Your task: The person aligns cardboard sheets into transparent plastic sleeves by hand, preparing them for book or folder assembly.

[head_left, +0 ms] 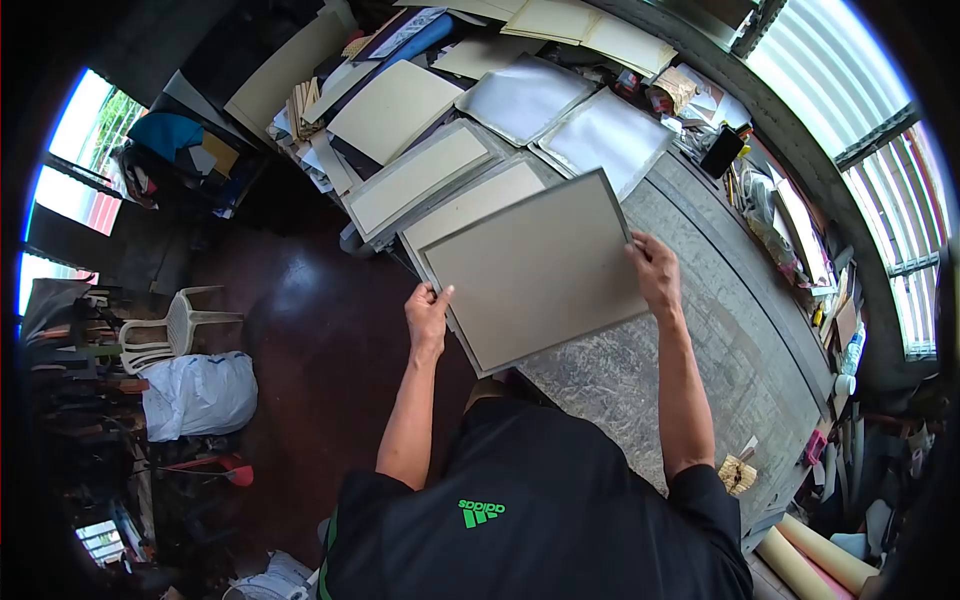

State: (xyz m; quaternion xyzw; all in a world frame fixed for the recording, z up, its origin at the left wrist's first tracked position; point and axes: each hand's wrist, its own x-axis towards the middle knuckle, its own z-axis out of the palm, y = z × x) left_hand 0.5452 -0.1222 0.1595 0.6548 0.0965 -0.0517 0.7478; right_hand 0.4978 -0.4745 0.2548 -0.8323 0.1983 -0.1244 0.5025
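Observation:
A large beige board with a dark grey border (540, 270) is held up, tilted, above the worktable. My left hand (428, 318) grips its left edge, thumb on the front face. On the opposite edge, my right hand (655, 272) is closed round the border. Behind the board, a pale panel (480, 200) shows partly, the rest of it hidden. Farther back on the table are a framed cream panel (420, 185), a cream sheet (395, 110) and two shiny silvery sheets (525, 97) (606, 140).
The grey worktable (700, 330) curves along the right. A black object (722, 152) and mixed tools line its back edge. Near my right elbow sits a small yellowish piece (737, 475). At the left are a plastic chair (180, 325) and a white sack (200, 395).

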